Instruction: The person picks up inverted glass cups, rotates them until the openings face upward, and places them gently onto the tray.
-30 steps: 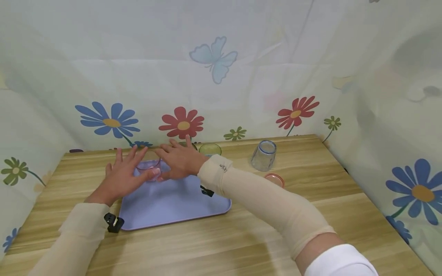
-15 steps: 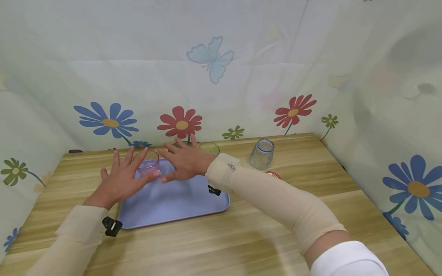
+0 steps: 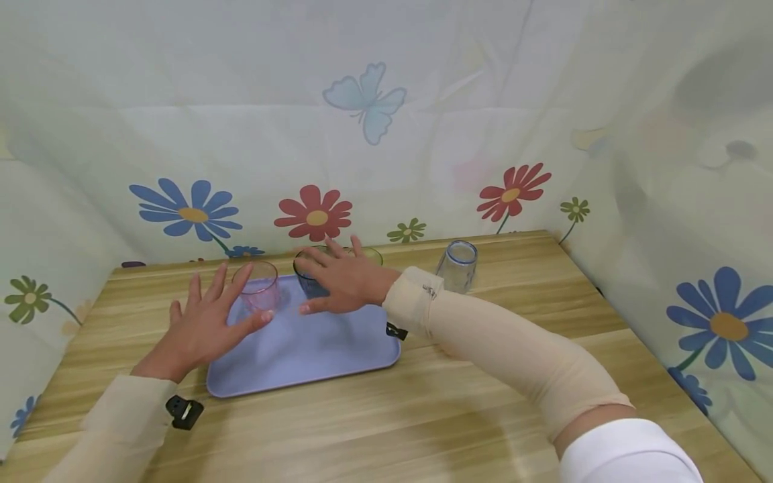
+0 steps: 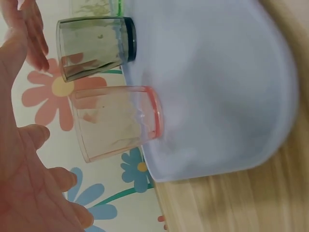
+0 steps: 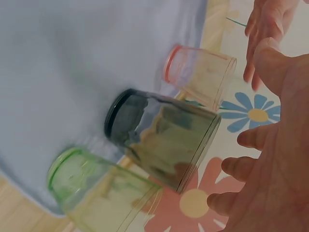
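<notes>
Your right hand (image 3: 353,282) spread, empty, near dark glass (image 5: 164,137) | your left hand (image 3: 208,325) likewise, near pink glass (image 4: 116,123) | brush neither when moving.

Soft, muted light falls evenly in the head view, with a pale sheen on the counter (image 3: 338,429) at lower centre and faint, soft-edged shadows on the tray (image 3: 302,362). Both wrist views look hazy and low in contrast, the right one dimmer.
</notes>
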Action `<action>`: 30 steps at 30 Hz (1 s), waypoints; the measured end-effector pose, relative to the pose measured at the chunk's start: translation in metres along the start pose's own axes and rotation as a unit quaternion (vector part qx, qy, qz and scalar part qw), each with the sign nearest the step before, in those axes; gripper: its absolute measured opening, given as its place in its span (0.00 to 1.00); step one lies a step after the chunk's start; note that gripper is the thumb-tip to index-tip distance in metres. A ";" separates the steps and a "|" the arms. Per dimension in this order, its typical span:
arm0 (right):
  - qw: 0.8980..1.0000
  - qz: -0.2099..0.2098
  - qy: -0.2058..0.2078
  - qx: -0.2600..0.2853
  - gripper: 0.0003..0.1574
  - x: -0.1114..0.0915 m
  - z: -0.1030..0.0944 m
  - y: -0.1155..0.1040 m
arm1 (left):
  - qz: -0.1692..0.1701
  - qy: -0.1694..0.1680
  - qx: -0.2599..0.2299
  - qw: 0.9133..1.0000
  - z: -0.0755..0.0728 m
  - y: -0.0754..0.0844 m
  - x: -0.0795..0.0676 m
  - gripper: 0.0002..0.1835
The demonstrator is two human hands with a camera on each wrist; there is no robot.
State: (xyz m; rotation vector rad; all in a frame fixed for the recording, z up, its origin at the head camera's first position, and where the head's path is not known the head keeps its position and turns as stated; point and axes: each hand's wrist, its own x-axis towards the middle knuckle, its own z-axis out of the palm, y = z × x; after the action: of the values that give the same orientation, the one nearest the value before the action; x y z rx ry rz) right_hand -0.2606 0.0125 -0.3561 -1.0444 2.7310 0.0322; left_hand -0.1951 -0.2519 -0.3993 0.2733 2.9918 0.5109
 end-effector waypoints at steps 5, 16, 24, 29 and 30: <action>1.000 0.012 -0.003 0.011 0.58 -0.010 0.000 0.010 | 0.002 0.003 0.000 1.000 0.002 -0.003 -0.008 0.56; 0.999 0.032 -0.015 0.029 0.58 -0.029 -0.003 0.037 | 0.002 0.001 -0.018 1.000 0.008 -0.009 -0.026 0.56; 0.998 0.061 -0.011 0.016 0.59 -0.040 -0.004 0.061 | 0.005 0.000 -0.027 1.000 0.017 -0.019 -0.032 0.55; 0.997 0.077 -0.012 0.020 0.58 -0.047 -0.003 0.078 | 0.007 -0.011 -0.066 0.998 0.024 -0.024 -0.036 0.55; 0.996 0.081 -0.013 0.022 0.58 -0.048 -0.003 0.081 | 0.006 -0.014 -0.073 0.997 0.025 -0.025 -0.037 0.55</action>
State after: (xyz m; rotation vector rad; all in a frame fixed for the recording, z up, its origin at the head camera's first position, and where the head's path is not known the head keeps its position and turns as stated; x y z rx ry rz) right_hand -0.2798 0.1046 -0.3475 -0.8031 2.7732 0.0097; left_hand -0.1596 -0.2738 -0.4291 0.2846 2.9078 0.7179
